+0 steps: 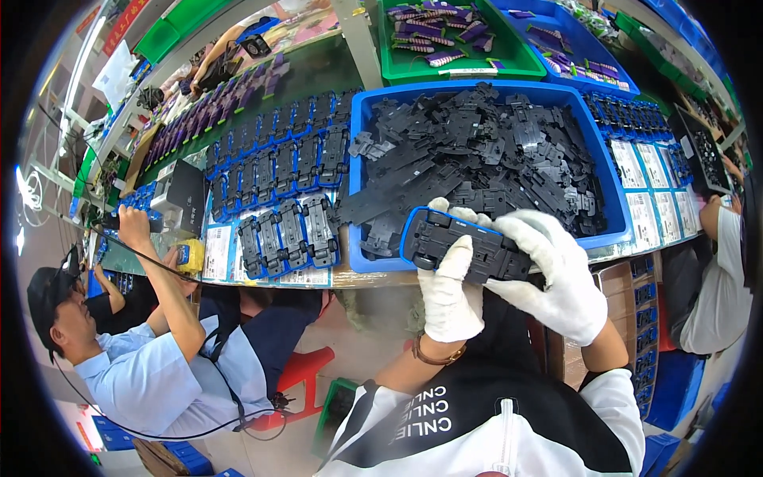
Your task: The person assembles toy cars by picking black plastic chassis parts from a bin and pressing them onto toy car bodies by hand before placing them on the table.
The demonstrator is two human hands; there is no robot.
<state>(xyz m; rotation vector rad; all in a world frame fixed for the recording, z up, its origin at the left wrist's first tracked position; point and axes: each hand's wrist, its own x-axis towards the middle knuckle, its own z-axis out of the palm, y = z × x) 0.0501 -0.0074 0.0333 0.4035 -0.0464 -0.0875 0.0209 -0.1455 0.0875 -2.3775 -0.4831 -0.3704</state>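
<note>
Two gloved hands held one toy car [465, 246] upside down, just in front of the blue bin [612, 203]. The left hand [449, 286] was closed around the car's near side, and the right hand [556, 274] was wrapped over its right end. The car had a blue shell, and its black base faced up. Its long side ran left to right, tipped a little down to the right. Which end was the front, I could not tell.

It looked like the base was being pressed into the shell. The next push would likely need both thumbs pressing evenly so the base snaps in flat.

The bin was full of loose black bases [485, 151]. Left of it lay rows of done cars [286, 183] on the table [334, 67]. A co-worker [151, 350] sat further left.
</note>
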